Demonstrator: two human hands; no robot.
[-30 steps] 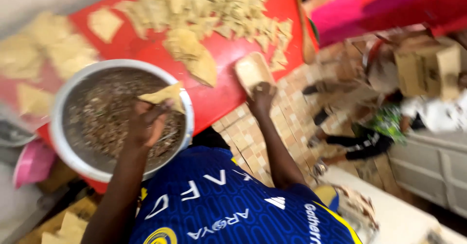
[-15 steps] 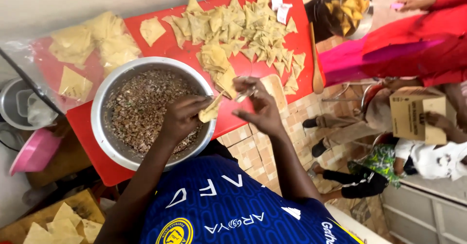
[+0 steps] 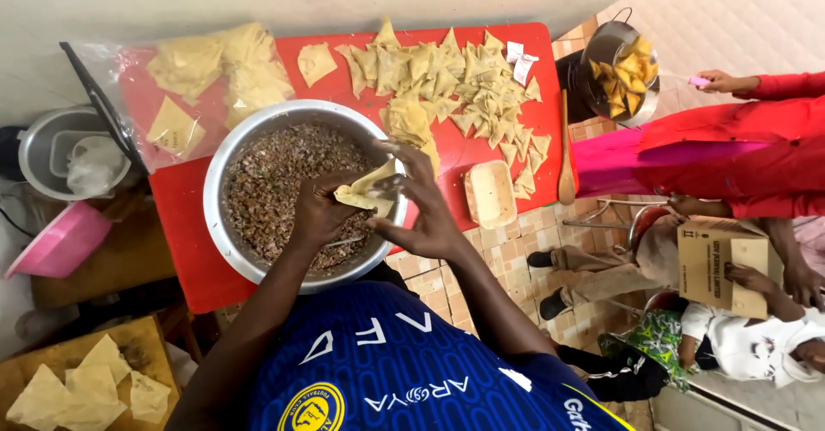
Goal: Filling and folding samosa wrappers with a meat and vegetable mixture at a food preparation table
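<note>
Left hand (image 3: pixel 320 212) and right hand (image 3: pixel 421 207) together at chest height, fingers curled, forearms converging.

There was one big metal bowl (image 3: pixel 225 225) of minced filling on one red table (image 3: pixel 185 233). Two hands worked over it, the left hand (image 3: pixel 320 212) and the right hand (image 3: pixel 425 216), together holding one pastry cone (image 3: pixel 368 190). One clear bag (image 3: pixel 185 87) held about four flat wrappers. The heap of folded triangles (image 3: pixel 455 87) was too many to count exactly (some dozens). There was also one wooden spoon (image 3: pixel 566 160), one small beige tray (image 3: pixel 491 195) and one pink basin (image 3: pixel 60 242).
</note>
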